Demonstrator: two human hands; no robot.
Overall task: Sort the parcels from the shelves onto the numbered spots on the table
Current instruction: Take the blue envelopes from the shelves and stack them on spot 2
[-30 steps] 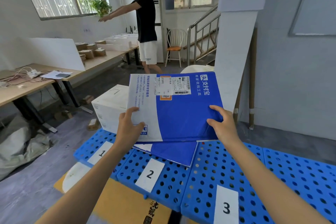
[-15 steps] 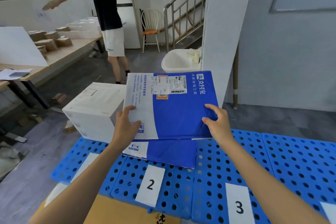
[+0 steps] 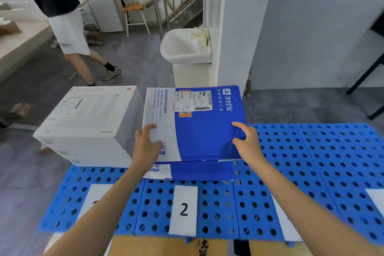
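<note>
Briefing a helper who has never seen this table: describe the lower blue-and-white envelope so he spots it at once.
On the blue perforated plastic table, behind the white paper label marked 2, two flat blue-and-white envelopes overlap beside a white cardboard box. It is the lower envelope: only its near strip shows, without the shipping label on the upper envelope.

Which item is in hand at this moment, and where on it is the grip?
The top envelope, held in both hands. The left hand has its grip on the white near-left corner and the right hand on the blue near-right corner.
</note>
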